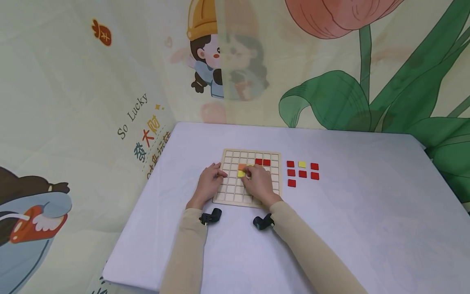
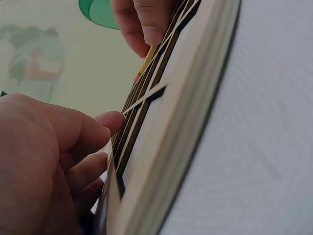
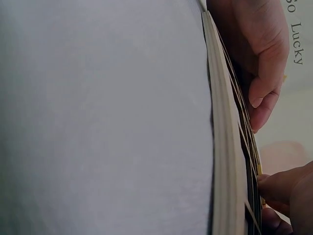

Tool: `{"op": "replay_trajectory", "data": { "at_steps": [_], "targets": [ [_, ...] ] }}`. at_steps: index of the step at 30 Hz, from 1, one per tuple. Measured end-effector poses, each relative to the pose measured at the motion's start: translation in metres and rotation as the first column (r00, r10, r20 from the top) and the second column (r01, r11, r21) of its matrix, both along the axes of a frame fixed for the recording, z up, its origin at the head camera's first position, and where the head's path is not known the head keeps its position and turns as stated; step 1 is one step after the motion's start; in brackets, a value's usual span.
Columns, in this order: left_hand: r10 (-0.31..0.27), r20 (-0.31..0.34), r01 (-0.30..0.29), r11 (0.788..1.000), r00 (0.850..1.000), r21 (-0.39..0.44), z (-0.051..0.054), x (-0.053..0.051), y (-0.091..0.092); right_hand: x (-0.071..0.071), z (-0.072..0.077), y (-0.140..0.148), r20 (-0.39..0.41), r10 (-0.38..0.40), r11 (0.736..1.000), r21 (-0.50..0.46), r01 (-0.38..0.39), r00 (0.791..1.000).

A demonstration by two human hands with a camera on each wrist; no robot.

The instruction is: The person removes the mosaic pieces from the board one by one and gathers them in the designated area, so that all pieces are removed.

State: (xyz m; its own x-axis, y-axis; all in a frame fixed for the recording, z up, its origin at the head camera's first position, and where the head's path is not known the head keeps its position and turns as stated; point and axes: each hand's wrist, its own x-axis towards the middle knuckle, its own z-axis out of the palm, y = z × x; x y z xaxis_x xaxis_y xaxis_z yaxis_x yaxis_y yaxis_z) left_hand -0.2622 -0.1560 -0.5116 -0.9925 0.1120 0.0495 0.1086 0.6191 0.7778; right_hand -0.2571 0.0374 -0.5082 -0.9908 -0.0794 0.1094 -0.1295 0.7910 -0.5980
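Note:
A light wooden grid board (image 1: 230,190) lies on the white table. On it are an orange tile (image 1: 242,167), a yellow tile (image 1: 240,174) beside it, and two red tiles (image 1: 262,162) near the far right. My left hand (image 1: 210,181) is at the board's left edge, thumb over the rim and the other fingers (image 2: 88,171) bent against the side. Over the middle of the board, my right hand (image 1: 260,182) pinches at a yellow tile with thumb and fingertips; the hand mostly covers it. A strip of yellow (image 2: 149,59) shows under those fingertips in the left wrist view.
Right of the board lie several loose red tiles (image 1: 302,174) and one yellow tile (image 1: 302,164). The white tabletop (image 1: 367,196) extends to the right. A printed cloth backdrop (image 1: 147,53) stands behind and to the left.

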Motion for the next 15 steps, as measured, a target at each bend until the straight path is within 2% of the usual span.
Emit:
{"op": "replay_trajectory", "data": {
  "at_steps": [10,15],
  "targets": [
    [0.003,-0.011,-0.003,1.000,1.000,-0.006,-0.0002,-0.0003,0.0006,-0.0010,0.0007,-0.0023,0.036,-0.019,0.999,-0.029,0.020,0.999],
    [0.008,-0.018,-0.008,1.000,1.000,-0.009,0.0004,-0.0001,0.0019,0.0000,0.0015,-0.0026,0.025,-0.023,0.998,-0.051,0.025,0.999]
  ]
}}
